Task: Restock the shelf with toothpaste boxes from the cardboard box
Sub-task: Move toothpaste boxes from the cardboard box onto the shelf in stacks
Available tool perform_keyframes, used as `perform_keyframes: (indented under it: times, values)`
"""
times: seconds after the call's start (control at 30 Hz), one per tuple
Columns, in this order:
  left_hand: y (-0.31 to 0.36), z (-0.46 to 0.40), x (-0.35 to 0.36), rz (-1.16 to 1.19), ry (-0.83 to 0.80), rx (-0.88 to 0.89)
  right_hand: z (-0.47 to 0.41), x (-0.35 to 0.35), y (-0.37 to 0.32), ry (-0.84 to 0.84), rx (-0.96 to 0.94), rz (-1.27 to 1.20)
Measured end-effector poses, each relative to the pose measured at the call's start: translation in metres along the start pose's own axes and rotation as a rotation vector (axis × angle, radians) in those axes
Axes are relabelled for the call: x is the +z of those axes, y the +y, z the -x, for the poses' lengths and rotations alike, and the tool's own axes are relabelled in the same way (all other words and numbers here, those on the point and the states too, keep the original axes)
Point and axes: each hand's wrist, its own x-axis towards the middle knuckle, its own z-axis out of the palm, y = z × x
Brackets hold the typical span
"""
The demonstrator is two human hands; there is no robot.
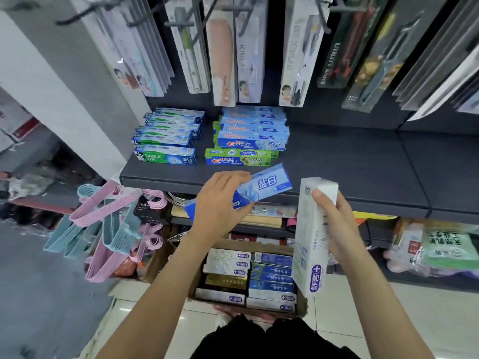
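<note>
two hands are busy | your left hand (220, 200) is gripping a blue toothpaste box (261, 189) at the shelf (350, 161) edge | your right hand (337, 224) is holding a white toothpaste box (311, 244) upright | the cardboard box (302, 307) is sitting on the floor below

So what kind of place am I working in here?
Most likely a small shop's toiletries aisle: toothpaste boxes stacked on a dark shelf, carded toothbrushes hanging from pegs above, and bundled plastic hangers hanging at the left.
</note>
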Motion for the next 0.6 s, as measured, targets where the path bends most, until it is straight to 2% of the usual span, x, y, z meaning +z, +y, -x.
perform_keyframes:
  times: [0.07, 0.13, 0.33, 0.43, 0.53, 0.6]
  values:
    - [0.000, -0.002, 0.005, -0.080, -0.001, 0.039, -0.003, -0.003, -0.001, -0.024, 0.008, -0.001]
    - [-0.009, -0.008, 0.013, -0.196, -0.076, 0.062, -0.006, -0.005, -0.003, -0.045, 0.014, 0.013]
    - [-0.063, -0.054, 0.060, -0.572, -0.436, 0.119, -0.020, -0.018, -0.008, -0.034, 0.040, 0.052]
    - [-0.083, -0.078, 0.093, -0.670, -0.616, 0.165, -0.029, -0.029, -0.010, 0.012, 0.055, 0.041]
    - [-0.097, -0.095, 0.122, -0.710, -0.663, 0.259, -0.037, -0.041, -0.010, 0.076, 0.078, 0.019]
    - [-0.108, -0.104, 0.135, -0.685, -0.627, 0.292, -0.041, -0.050, -0.011, 0.114, 0.095, -0.002]
